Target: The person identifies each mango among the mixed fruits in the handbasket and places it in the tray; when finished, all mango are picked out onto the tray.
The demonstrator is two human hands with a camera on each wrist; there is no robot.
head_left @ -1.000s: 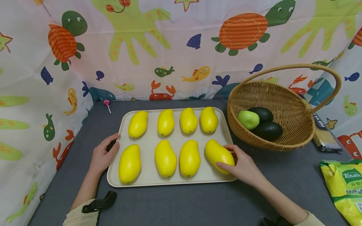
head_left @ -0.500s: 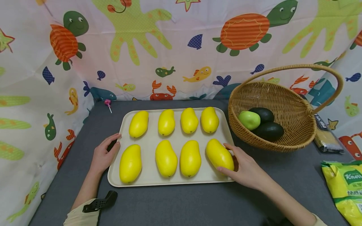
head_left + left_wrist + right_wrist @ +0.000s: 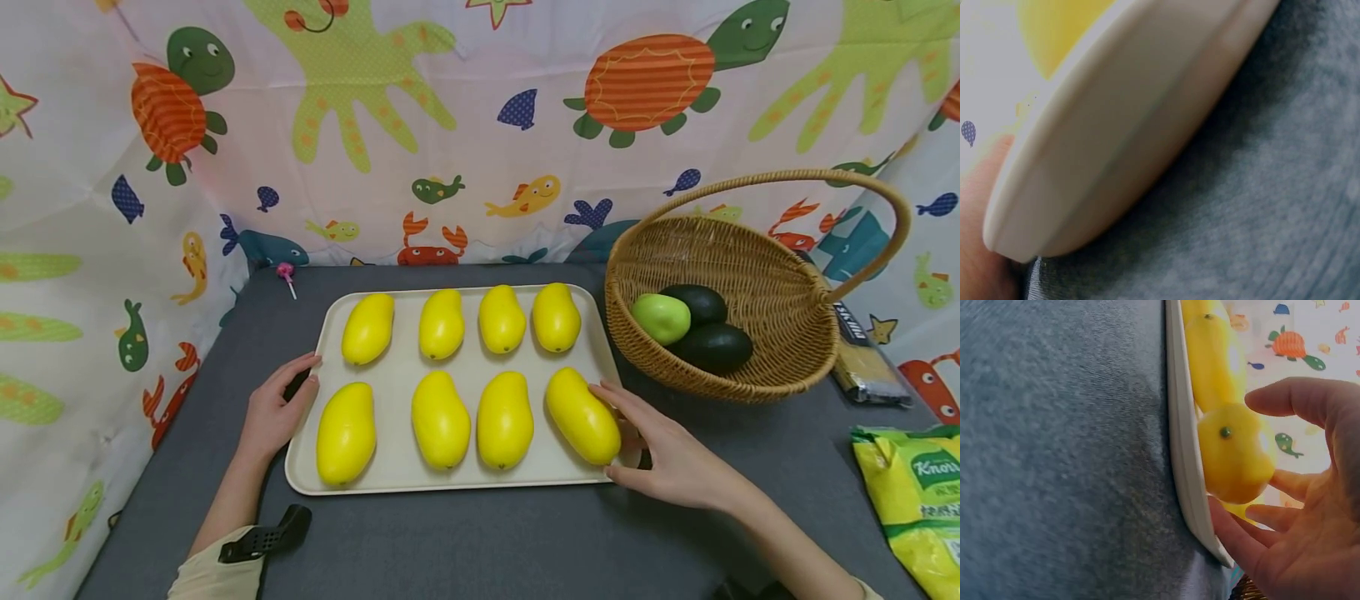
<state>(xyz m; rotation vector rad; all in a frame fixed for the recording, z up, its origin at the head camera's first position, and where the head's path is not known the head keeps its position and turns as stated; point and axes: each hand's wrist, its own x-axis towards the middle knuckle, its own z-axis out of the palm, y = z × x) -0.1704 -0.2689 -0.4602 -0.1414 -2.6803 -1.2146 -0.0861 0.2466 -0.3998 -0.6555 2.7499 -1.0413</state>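
Observation:
A cream tray [image 3: 393, 371] lies on the grey cloth, bearing two rows of yellow mangoes. At the tray's left side, my left hand [image 3: 277, 408] touches the rim with its fingertips; the left wrist view shows part of that hand [image 3: 979, 219] behind the tray's end. My right hand [image 3: 675, 454] is beside the front-right mango [image 3: 583, 417], its fingers spread along the right edge of the tray. That mango lies tilted. In the right wrist view the thumb stands apart above the mango [image 3: 1238, 453], and the other fingers are around its far side.
A wicker basket [image 3: 780, 308] at the back right holds a light green fruit [image 3: 660, 319] and two dark avocados [image 3: 708, 348]. Farther right are a flat packet [image 3: 870, 371] and a yellow-green Knorr bag [image 3: 911, 492]. A pink lollipop [image 3: 285, 271] lies at the back left.
My right hand has let go of the front-right mango, its thumb moving off toward the right and front. The mango now lies on the tray. My left hand stays at the rim.

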